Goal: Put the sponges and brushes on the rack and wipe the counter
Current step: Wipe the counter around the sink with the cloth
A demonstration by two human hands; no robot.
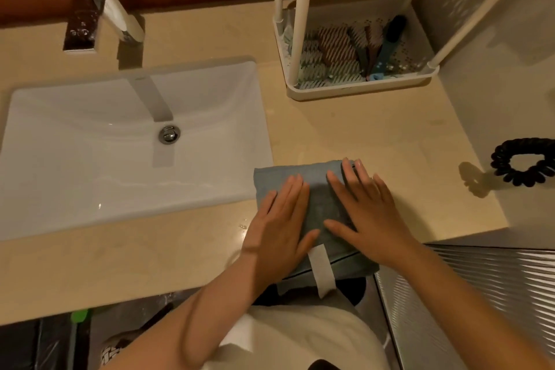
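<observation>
Head camera view, looking down at a beige bathroom counter (375,129). A folded blue-grey cloth (318,204) lies at the counter's front edge, just right of the white sink (90,159), with its near end and a pale hanging loop (322,273) overhanging that edge. Both hands lie flat on the cloth with fingers extended, gripping nothing: the left hand (279,228) covers its left part, and the right hand (369,213) covers its right part, fingertips near the far edge. At the back right corner of the counter stands a white rack (357,90), its bottom tray holding striped sponges (330,48) beside a blue-handled brush (387,45), which leans from the tray's front edge toward the back. A chrome faucet (99,9) rises behind the sink, whose drain stopper (169,134) sits mid-basin. A black coiled hair tie (525,162) hangs against the right wall, above the counter's right edge.
</observation>
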